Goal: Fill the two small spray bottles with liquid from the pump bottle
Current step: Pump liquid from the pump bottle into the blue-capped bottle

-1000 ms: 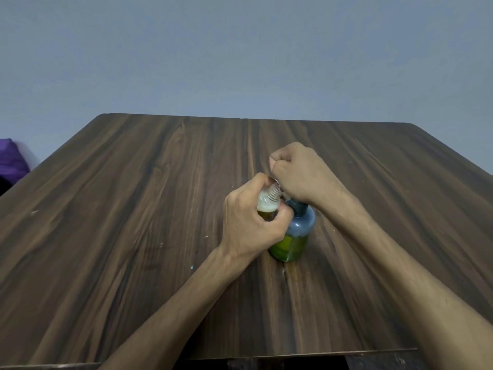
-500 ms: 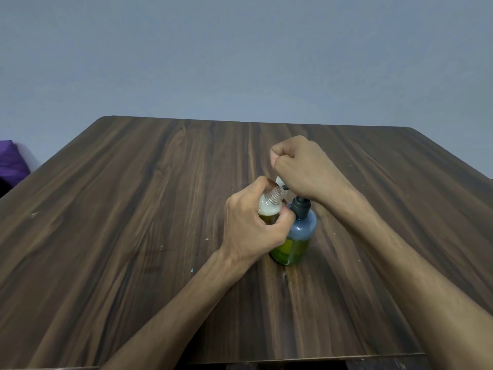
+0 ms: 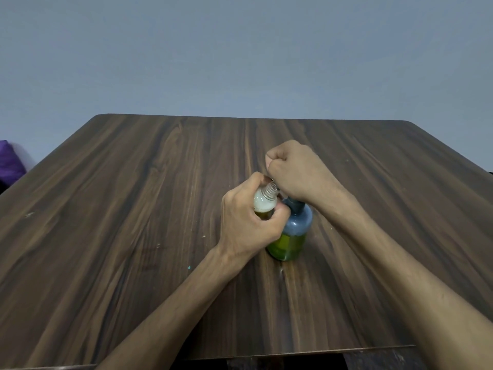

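A person's left hand [image 3: 245,225] grips 1 small spray bottle [image 3: 264,204], uncapped and tilted toward the pump bottle [image 3: 290,236] standing mid-table [image 3: 133,209], while the right hand [image 3: 296,172], fisted, covers the pump head.

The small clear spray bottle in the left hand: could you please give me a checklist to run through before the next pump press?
1. Small clear spray bottle gripped by left hand: ok.
2. Its threaded neck uncapped: ok.
3. Neck under the pump spout: cannot tell, right hand hides it.
4. Blue-grey pump bottle holding green liquid upright on dark wooden table: ok.
5. Room left in small bottle: ok, upper part looks unfilled.
6. Second spray bottle ready: not ok, none visible.
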Motion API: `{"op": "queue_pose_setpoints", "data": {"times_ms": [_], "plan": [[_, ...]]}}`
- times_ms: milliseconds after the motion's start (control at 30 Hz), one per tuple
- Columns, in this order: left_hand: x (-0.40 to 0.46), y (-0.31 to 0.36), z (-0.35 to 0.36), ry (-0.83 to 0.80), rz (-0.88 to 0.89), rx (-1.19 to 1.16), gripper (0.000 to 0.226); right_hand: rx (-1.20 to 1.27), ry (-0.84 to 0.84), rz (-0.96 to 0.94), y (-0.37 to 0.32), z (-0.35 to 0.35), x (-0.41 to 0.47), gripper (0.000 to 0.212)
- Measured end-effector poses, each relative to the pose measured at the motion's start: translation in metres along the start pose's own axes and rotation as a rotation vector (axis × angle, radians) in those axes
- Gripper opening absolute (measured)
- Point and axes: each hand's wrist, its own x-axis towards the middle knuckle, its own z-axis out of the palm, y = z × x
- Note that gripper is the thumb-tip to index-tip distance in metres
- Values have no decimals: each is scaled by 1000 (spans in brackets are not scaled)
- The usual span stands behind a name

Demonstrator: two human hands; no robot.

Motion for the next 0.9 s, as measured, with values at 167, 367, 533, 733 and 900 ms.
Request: {"op": "queue_pose_setpoints", "data": {"times_ms": [167, 367, 533, 733, 900], "plan": [[0, 1, -1, -6, 2, -10, 15, 49, 44, -29, -3, -7, 4, 14], [1, 3, -1, -2, 0, -7, 16, 32, 18, -13, -4, -5, 1, 12], [0, 1, -1, -3, 11, -15, 15, 20, 28, -3, -3, -3, 0, 12], [-1, 0, -1, -9, 20, -7, 15, 46, 47, -27, -4, -7, 1, 20], [0, 1, 0, 11, 8, -2, 15, 26, -20, 32, 0, -1, 0, 20]]}}
